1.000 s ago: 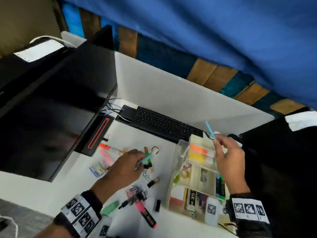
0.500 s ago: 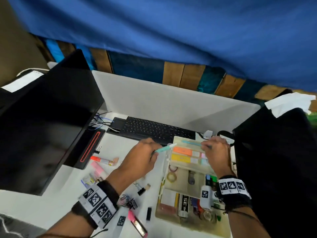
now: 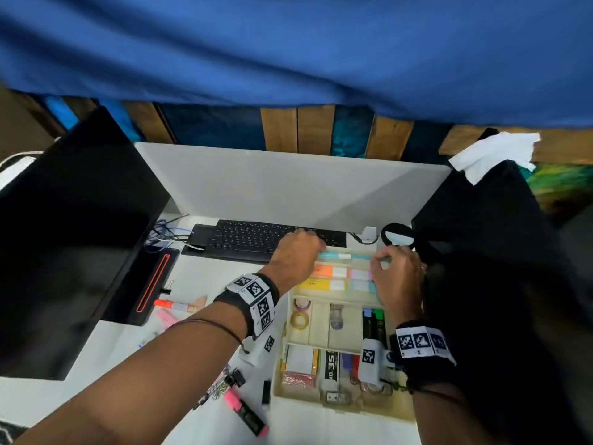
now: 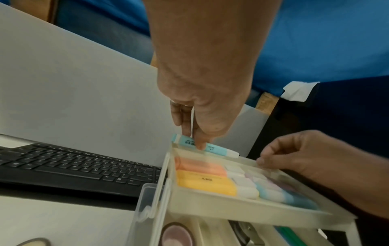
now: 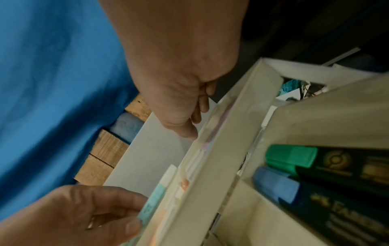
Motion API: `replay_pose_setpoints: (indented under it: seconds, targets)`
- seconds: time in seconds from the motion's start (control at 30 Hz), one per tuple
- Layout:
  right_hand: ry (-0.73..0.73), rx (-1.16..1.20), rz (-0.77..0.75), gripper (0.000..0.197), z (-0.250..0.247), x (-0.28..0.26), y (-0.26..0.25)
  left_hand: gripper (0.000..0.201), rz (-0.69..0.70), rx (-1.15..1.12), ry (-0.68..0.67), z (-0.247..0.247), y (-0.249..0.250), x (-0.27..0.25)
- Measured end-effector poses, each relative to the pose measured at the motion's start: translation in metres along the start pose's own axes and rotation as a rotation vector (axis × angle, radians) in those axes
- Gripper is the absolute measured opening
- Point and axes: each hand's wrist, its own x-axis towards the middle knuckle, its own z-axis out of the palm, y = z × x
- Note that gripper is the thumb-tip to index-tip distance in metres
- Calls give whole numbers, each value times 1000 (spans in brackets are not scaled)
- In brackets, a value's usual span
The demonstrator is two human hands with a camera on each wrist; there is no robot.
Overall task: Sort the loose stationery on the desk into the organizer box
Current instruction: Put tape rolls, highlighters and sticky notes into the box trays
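The beige organizer box (image 3: 279,354) stands open on the desk, with its raised upper tray (image 4: 210,205) holding an orange highlighter (image 3: 324,270) and a yellow highlighter (image 3: 316,285). My left hand (image 3: 316,255) pinches a teal highlighter with a white cap (image 4: 220,150) at the tray's far rim, the same teal highlighter (image 5: 155,198) showing beside the tray wall. My right hand (image 3: 382,260) sits curled at the tray's far right corner. A teal pen (image 3: 362,256) lies along that far rim, and its end shows between my thumb and fingers.
A black keyboard (image 3: 250,239) lies just behind the box and a dark monitor (image 3: 64,236) stands at the left. Loose on the desk are an orange marker (image 3: 173,305), a pink highlighter (image 3: 245,412) and binder clips (image 3: 224,385). A black bulk (image 3: 497,284) borders the right.
My left hand lifted the teal highlighter off the desk and carried it right to the tray's far rim. My right hand lowered the teal pen from the air into the tray.
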Motion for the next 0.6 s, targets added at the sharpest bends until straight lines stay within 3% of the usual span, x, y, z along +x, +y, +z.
replay_pose_setpoints:
  seconds: [0.4, 0.6]
  targets:
    - [-14, 102, 37, 12, -15, -22, -8, 46, 83, 48, -39, 10, 0, 3]
    - [-16, 98, -92, 8, -12, -30, -43, 42, 42, -78, 104, 21, -29, -23]
